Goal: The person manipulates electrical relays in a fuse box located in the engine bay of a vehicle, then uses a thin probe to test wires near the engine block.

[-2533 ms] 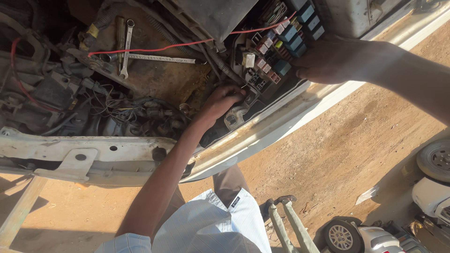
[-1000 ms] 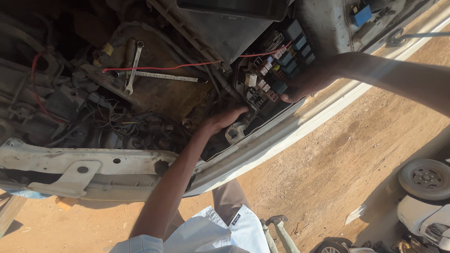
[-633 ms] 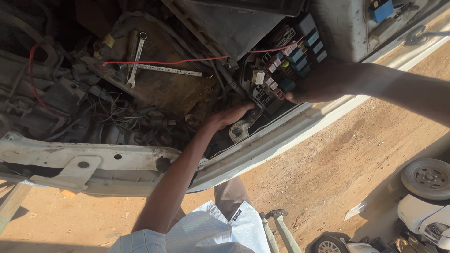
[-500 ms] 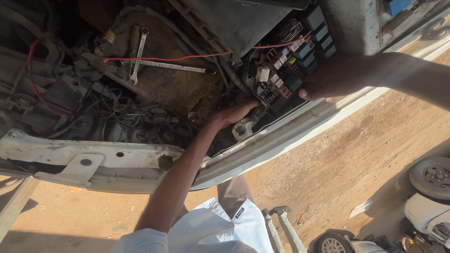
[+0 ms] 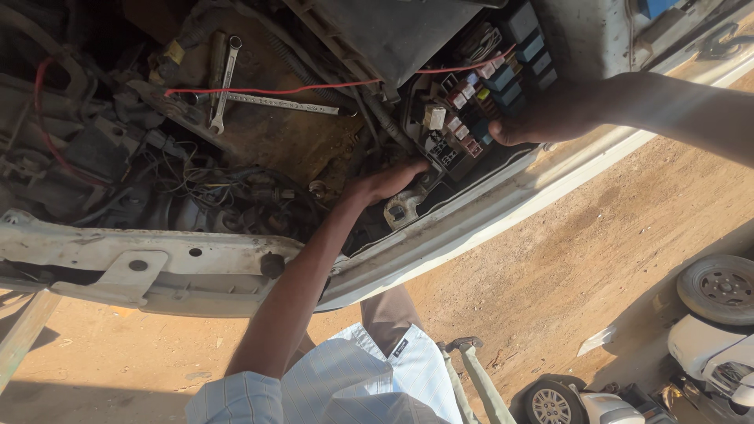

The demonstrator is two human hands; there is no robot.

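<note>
An open black fuse box [image 5: 481,88] with coloured relays and fuses sits in the engine bay of a white vehicle. My right hand [image 5: 543,118] reaches in from the right and grips the fuse box's near edge with curled fingers. My left hand [image 5: 383,182] comes up from below, over the white front panel [image 5: 157,267]. It touches the underside of the fuse box, just above a grey metal bracket [image 5: 402,207]. Its fingertips are hidden in the gap, so its grip is unclear.
A spanner [image 5: 223,80] and a thin metal strip [image 5: 276,102] lie on the rusty inner panel, with a red wire [image 5: 314,85] running across them. Tangled wiring fills the left of the bay. On the dirt ground [image 5: 550,259] are a loose wheel [image 5: 719,287] and white vehicle parts [image 5: 567,403].
Both hands stay at the fuse box. My left hand has slid slightly further under it. The view has shifted a little.
</note>
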